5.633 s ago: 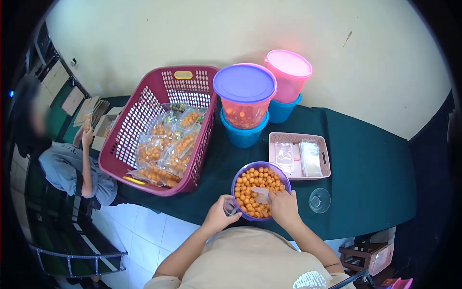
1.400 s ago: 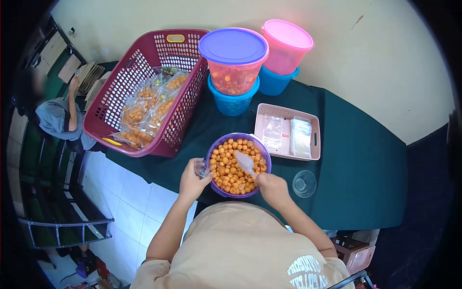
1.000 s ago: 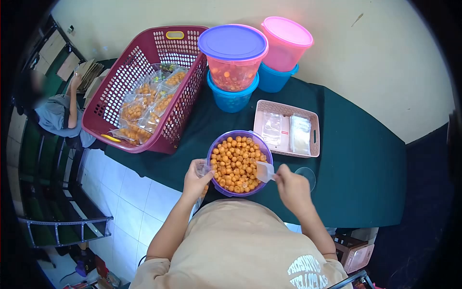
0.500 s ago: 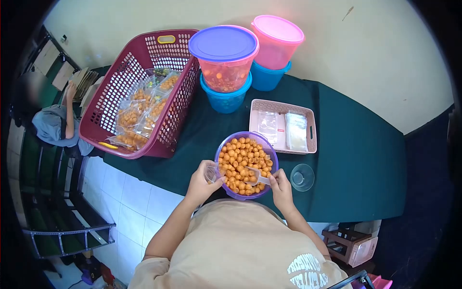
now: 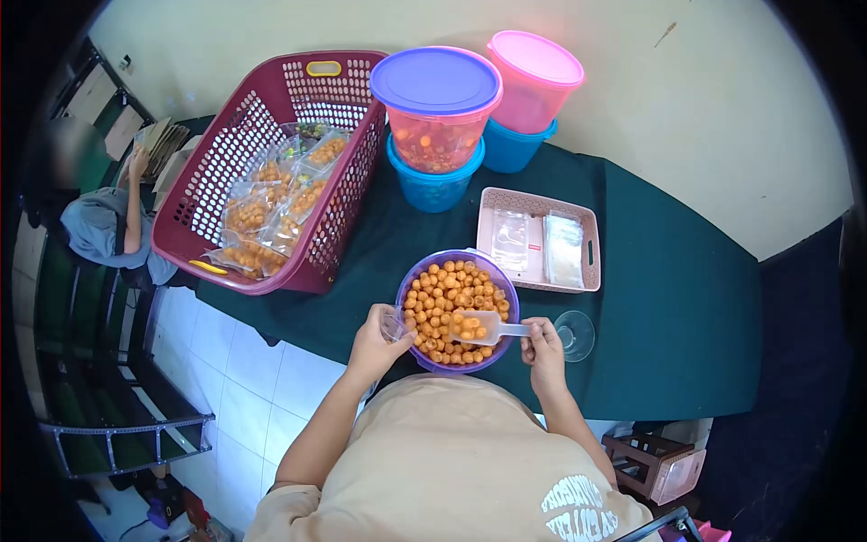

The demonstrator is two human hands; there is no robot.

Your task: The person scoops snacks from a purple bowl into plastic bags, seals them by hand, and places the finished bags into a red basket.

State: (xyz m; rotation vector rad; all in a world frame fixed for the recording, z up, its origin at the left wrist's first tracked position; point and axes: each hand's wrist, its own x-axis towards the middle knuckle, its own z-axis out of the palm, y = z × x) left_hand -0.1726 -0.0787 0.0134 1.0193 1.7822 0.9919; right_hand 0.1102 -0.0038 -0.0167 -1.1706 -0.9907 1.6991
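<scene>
A purple tub [image 5: 412, 350] full of round orange snack balls [image 5: 442, 294] stands at the table's front edge, close to my body. My right hand [image 5: 545, 354] is closed round the handle of a clear plastic scoop [image 5: 489, 327]. The scoop lies level over the balls and carries several of them. At the tub's left rim, my left hand [image 5: 377, 348] is closed on a clear plastic bag [image 5: 393, 325], whose mouth faces the tub. Just right of my right hand sits a clear glass bowl [image 5: 575, 335].
A maroon laundry basket [image 5: 339, 212] holds several filled snack bags [image 5: 271, 203]. Stacked tubs [image 5: 436, 86] and pink-lidded tubs [image 5: 536, 68] stand behind. A pink tray [image 5: 591, 280] contains flat clear bags [image 5: 564, 250]. Another person [image 5: 104, 226] sits far left.
My right hand has lifted the scoop out of the balls and shifted slightly right, and the scoop now carries several balls. My left hand stays at the rim with the bag.
</scene>
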